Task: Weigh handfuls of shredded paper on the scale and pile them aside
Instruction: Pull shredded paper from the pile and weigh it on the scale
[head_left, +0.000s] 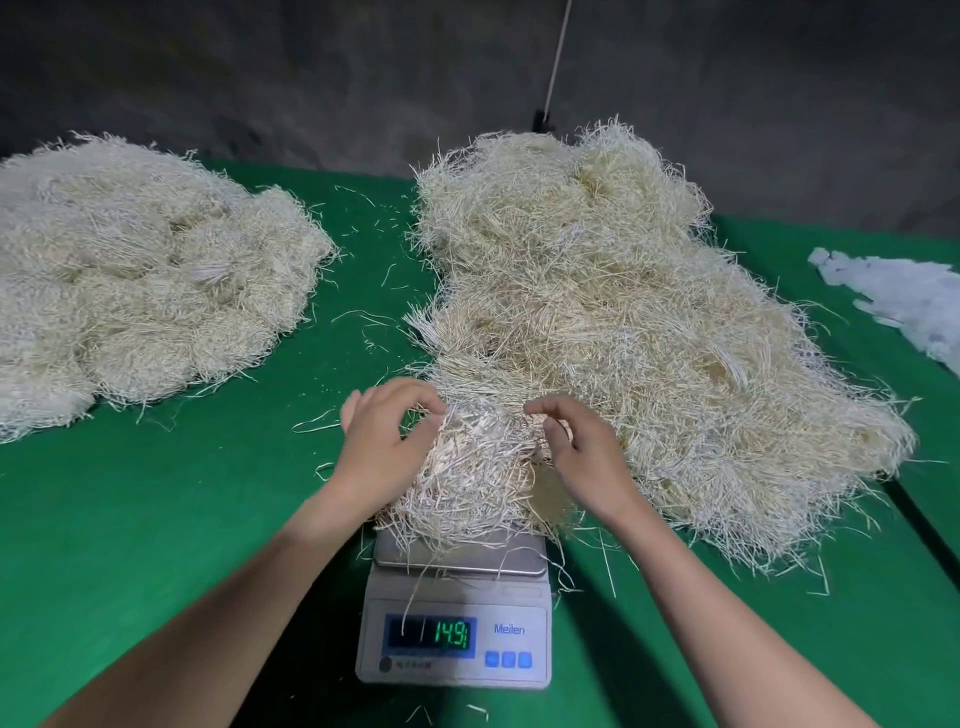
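Note:
A white digital scale stands at the front middle of the green table; its display reads 14.9. A handful of pale shredded paper lies on the scale's pan. My left hand cups the handful's left side with curled fingers. My right hand grips its upper right side, fingers curled into the strands. A big loose heap of shredded paper lies just behind and right of the scale. A second pile of weighed bundles lies at the far left.
White paper scraps lie at the right edge of the table. A dark wall rises behind, with a thin white cord hanging down it. Stray strands are scattered over the green cloth between the piles.

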